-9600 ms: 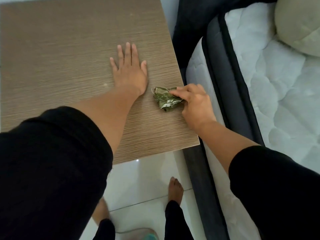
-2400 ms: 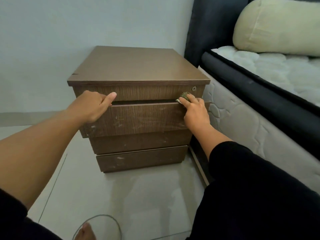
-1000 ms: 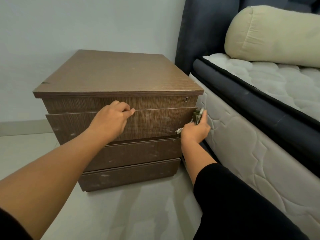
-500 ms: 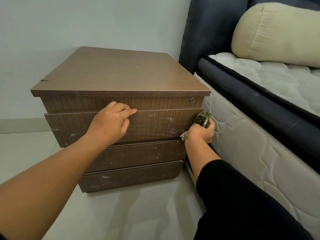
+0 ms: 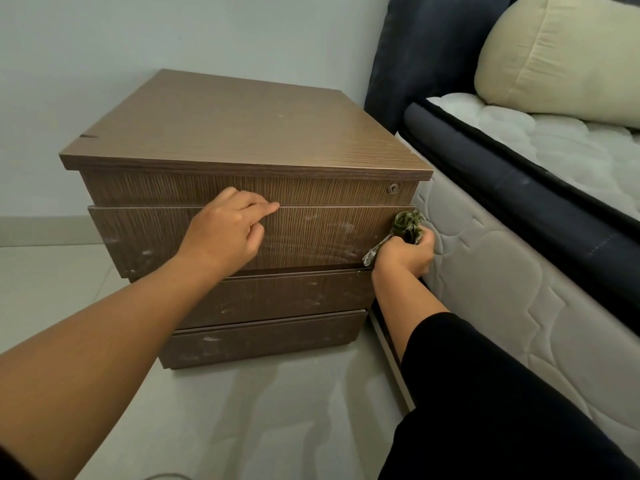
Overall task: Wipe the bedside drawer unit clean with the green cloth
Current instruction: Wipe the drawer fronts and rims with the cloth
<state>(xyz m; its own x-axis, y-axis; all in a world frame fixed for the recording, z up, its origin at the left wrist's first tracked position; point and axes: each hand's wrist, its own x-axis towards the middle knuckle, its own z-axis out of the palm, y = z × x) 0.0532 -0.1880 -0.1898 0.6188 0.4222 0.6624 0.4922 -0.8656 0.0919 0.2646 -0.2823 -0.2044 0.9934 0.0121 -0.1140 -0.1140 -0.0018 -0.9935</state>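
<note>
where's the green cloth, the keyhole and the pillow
green cloth [image 5: 408,225]: head view, bunched top above the right hand's fist
keyhole [image 5: 392,188]: head view, round metal face
pillow [image 5: 561,57]: head view, middle of its cream cover

Crumpled green cloth [image 5: 408,225]: the right hand [image 5: 403,256] is covering its lower part, so only the bunched top and one pale corner are showing.
Right hand fingers: they are curling out of sight round the cloth and the far side of the drawer corner.
Brown wood-grain bedside drawer unit [image 5: 242,133]: its right side is facing away beside the grey quilted mattress [image 5: 502,289]; the left hand [image 5: 225,233] is hiding part of the top drawer front.
Round lock [image 5: 393,188]: it is showing too small to make out a keyhole.
Cream pillow [image 5: 561,57]: the right and top edges are cutting it off.
Left forearm: it is running off the left and bottom edges.
</note>
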